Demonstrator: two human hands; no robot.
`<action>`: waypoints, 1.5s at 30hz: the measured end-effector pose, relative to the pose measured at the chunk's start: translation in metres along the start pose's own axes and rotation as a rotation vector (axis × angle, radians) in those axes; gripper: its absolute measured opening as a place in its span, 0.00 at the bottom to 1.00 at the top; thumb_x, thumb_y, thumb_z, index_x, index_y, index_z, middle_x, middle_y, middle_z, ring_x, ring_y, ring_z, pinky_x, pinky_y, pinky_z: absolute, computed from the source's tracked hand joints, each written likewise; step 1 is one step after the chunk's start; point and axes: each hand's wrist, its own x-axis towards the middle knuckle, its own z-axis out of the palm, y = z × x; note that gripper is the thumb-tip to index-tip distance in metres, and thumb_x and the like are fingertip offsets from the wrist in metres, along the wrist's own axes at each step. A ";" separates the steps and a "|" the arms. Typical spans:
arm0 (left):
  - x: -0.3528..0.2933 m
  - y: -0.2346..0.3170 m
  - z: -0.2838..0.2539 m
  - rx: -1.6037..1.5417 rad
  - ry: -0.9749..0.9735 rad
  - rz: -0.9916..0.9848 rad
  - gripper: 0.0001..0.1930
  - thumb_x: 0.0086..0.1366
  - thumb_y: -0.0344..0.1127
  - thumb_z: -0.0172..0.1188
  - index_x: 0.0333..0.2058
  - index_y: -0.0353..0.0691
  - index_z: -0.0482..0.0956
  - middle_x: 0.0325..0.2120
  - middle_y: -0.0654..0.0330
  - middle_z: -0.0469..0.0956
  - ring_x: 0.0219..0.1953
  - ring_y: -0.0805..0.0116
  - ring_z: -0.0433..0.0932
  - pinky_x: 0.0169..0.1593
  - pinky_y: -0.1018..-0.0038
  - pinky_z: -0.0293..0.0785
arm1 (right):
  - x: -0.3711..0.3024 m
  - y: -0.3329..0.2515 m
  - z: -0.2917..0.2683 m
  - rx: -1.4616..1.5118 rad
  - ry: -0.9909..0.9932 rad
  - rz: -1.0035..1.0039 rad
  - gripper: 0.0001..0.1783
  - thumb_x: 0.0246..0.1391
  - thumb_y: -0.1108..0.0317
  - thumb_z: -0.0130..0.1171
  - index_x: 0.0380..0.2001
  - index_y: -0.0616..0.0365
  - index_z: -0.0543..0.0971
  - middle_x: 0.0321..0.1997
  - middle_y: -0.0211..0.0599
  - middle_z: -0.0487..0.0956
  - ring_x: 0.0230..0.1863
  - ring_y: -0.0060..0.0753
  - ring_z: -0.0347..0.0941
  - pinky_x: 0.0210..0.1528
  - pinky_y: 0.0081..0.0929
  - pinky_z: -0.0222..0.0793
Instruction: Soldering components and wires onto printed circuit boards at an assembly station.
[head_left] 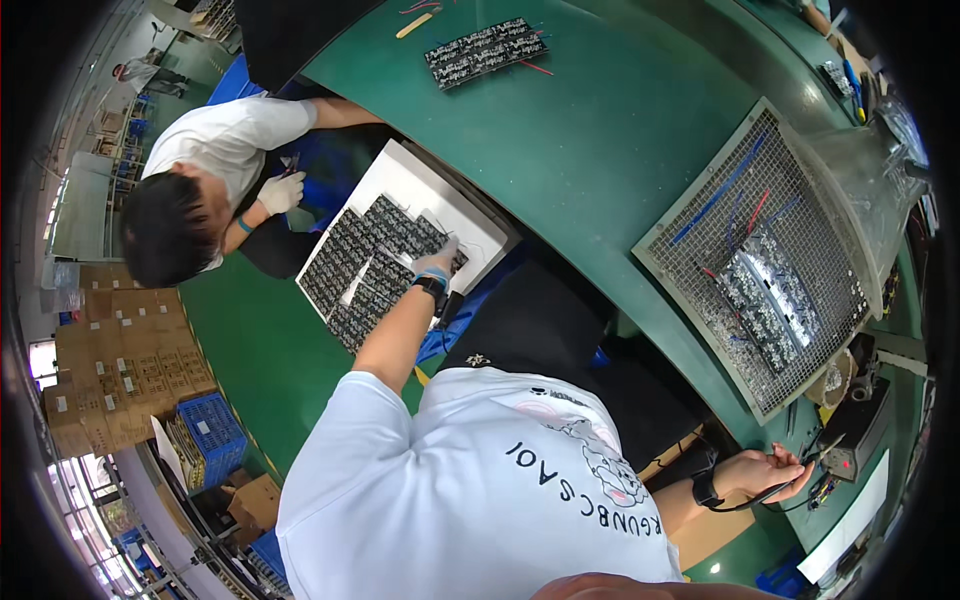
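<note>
My left hand (pixel 437 262), in a pale glove, reaches out to the left. Its fingers close on the near right corner of a black-and-white circuit board panel (pixel 405 232). Several similar panels (pixel 345 262) lie beside it on a white board (pixel 395 168). At the lower right, my right hand (pixel 765 472) is turned palm up, its fingers curled around a thin soldering iron (pixel 822 452) with a black cord. Part of the handle is hidden by the fingers. Another circuit board panel (pixel 768 298) with red and blue wires lies on a metal mesh tray (pixel 690 215).
A wired circuit board panel (pixel 487 52) lies on the green table (pixel 590 130). Beside my right hand stands a black box with a red light (pixel 858 440). At the left a co-worker (pixel 215 160) sits close to the white board. Cardboard boxes (pixel 125 365) and a blue crate (pixel 212 428) stand behind.
</note>
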 end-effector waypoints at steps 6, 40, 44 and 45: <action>0.009 -0.004 -0.003 0.280 0.035 0.110 0.34 0.57 0.61 0.59 0.47 0.32 0.80 0.48 0.44 0.80 0.54 0.53 0.76 0.56 0.71 0.68 | -0.004 -0.006 0.005 -0.040 0.017 0.019 0.12 0.63 0.68 0.54 0.45 0.65 0.75 0.25 0.36 0.71 0.21 0.28 0.67 0.25 0.20 0.65; 0.062 -0.004 -0.066 -0.219 0.413 -0.250 0.26 0.49 0.35 0.62 0.47 0.26 0.74 0.47 0.36 0.77 0.51 0.43 0.77 0.56 0.64 0.73 | -0.003 -0.004 0.002 -0.141 -0.074 -0.037 0.15 0.65 0.65 0.53 0.49 0.66 0.73 0.25 0.36 0.71 0.23 0.26 0.67 0.28 0.20 0.65; 0.053 0.004 -0.051 -0.351 0.407 -0.036 0.25 0.49 0.33 0.63 0.45 0.24 0.73 0.45 0.34 0.76 0.50 0.39 0.76 0.57 0.62 0.72 | -0.002 -0.002 0.001 -0.151 -0.074 -0.039 0.16 0.65 0.65 0.54 0.49 0.66 0.73 0.25 0.36 0.71 0.23 0.27 0.67 0.27 0.20 0.65; 0.058 0.001 -0.044 -0.137 0.493 -0.011 0.29 0.49 0.36 0.66 0.46 0.21 0.71 0.48 0.31 0.74 0.53 0.39 0.74 0.59 0.62 0.69 | -0.001 -0.002 0.001 -0.152 -0.075 -0.067 0.16 0.65 0.65 0.54 0.49 0.66 0.73 0.25 0.36 0.71 0.23 0.27 0.67 0.27 0.20 0.65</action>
